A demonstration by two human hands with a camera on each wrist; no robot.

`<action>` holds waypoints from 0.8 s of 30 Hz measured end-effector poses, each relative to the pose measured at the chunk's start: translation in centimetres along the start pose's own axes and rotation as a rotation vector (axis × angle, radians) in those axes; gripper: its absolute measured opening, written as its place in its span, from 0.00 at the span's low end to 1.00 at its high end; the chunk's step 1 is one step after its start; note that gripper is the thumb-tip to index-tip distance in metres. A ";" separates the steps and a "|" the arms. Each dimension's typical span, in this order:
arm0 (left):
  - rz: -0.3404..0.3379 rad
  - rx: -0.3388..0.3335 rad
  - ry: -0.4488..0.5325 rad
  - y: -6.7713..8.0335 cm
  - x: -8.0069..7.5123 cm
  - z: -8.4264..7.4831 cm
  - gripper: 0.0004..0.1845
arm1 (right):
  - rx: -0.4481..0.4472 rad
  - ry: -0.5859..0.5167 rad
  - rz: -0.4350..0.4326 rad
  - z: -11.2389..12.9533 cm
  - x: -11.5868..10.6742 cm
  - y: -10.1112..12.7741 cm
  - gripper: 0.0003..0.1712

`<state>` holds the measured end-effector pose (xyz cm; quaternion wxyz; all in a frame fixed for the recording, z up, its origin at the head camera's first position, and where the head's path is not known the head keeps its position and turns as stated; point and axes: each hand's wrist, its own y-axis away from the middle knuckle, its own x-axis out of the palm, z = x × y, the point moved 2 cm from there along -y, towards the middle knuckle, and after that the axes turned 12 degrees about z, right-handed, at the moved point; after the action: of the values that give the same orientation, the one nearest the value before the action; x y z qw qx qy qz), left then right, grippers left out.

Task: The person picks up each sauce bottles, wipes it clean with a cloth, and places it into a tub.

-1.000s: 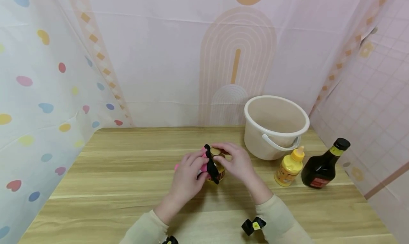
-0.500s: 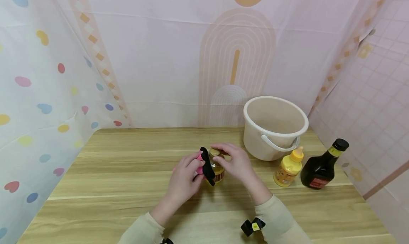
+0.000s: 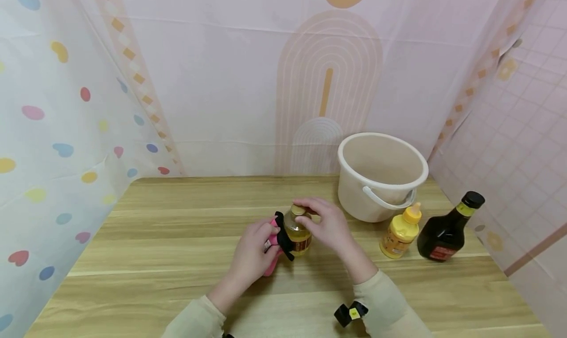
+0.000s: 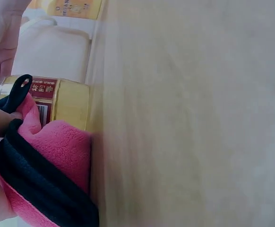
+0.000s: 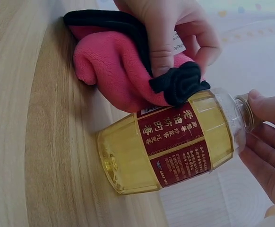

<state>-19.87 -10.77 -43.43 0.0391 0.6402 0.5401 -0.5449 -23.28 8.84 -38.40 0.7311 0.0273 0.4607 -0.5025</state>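
Observation:
A clear bottle of golden oil (image 5: 123,163) with a dark red label stands upright on the wooden table. My right hand (image 3: 328,226) holds it at the gold cap, thumb and fingers around the top. In the left hand (image 3: 251,252) is a bunched pink cloth (image 5: 104,64) with black edging, pinched between thumb and fingers. The cloth lies against the bottle's left side, its black edge over part of the label in the right wrist view. Seen from the left wrist, the cloth's lower folds hang close to the tabletop.
A cream bucket (image 3: 350,195) with a handle stands at the back right. In front of it are a yellow squeeze bottle (image 3: 398,237) and a dark sauce bottle (image 3: 440,237) with a black cap. Patterned curtains (image 3: 221,92) border the wooden table (image 3: 155,230).
The left hand and cloth have slid a little left and down along the bottle, so more of its neck and body shows. The right hand stays at the cap.

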 end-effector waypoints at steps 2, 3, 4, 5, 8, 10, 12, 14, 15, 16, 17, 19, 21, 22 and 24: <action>0.030 -0.027 -0.008 0.1 0.1 0.1 0.21 | -0.002 0.002 -0.001 0.0 0.0 0.0 0.19; 0.046 -0.042 -0.008 0.0 0.1 0.2 0.20 | -0.002 0.003 -0.002 0.0 0.0 0.0 0.19; 0.062 -0.056 -0.005 0.0 0.1 0.2 0.19 | -0.003 0.005 -0.002 0.0 0.0 0.0 0.19; 0.077 -0.067 -0.004 -0.1 0.0 0.2 0.19 | -0.003 0.006 -0.002 0.0 0.0 -0.1 0.19; 0.123 -0.097 -0.001 -0.4 -0.1 0.2 0.18 | -0.002 0.006 -0.001 0.0 0.0 -0.1 0.19; 0.151 -0.115 -0.004 -0.5 -0.2 0.2 0.18 | 0.001 0.006 0.001 0.0 0.0 -0.1 0.19; 0.180 -0.130 -0.012 -0.6 -0.2 0.3 0.18 | 0.004 0.007 0.001 0.1 0.0 -0.1 0.19; 0.211 -0.147 -0.031 -0.4 -0.1 0.4 0.18 | 0.003 0.007 -0.001 0.1 0.0 -0.1 0.19; 0.223 -0.151 -0.040 -0.4 0.0 0.5 0.18 | 0.002 0.005 -0.003 0.1 0.0 -0.1 0.19; 0.233 -0.154 -0.050 -0.3 0.0 0.6 0.18 | -0.002 0.004 -0.005 0.1 0.0 -0.1 0.20; 0.243 -0.153 -0.061 -0.3 0.0 0.6 0.18 | -0.005 0.004 -0.007 0.1 0.0 -0.1 0.20; 0.259 -0.147 -0.077 -0.2 0.1 0.8 0.18 | -0.010 0.002 -0.009 0.1 0.0 0.0 0.20; 0.270 -0.126 -0.091 -0.2 0.2 0.9 0.17 | -0.009 -0.001 -0.006 0.1 0.0 0.0 0.20; 0.277 -0.117 -0.100 -0.2 0.2 1.0 0.17 | -0.006 -0.001 -0.002 0.1 0.1 0.0 0.20; 0.296 -0.093 -0.115 -0.2 0.2 1.1 0.17 | 0.004 -0.003 0.006 0.1 0.1 0.0 0.20</action>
<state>-20.80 -11.26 -43.86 0.1797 0.6781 0.4613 -0.5432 -23.21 8.70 -38.38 0.7333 0.0292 0.4584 -0.5013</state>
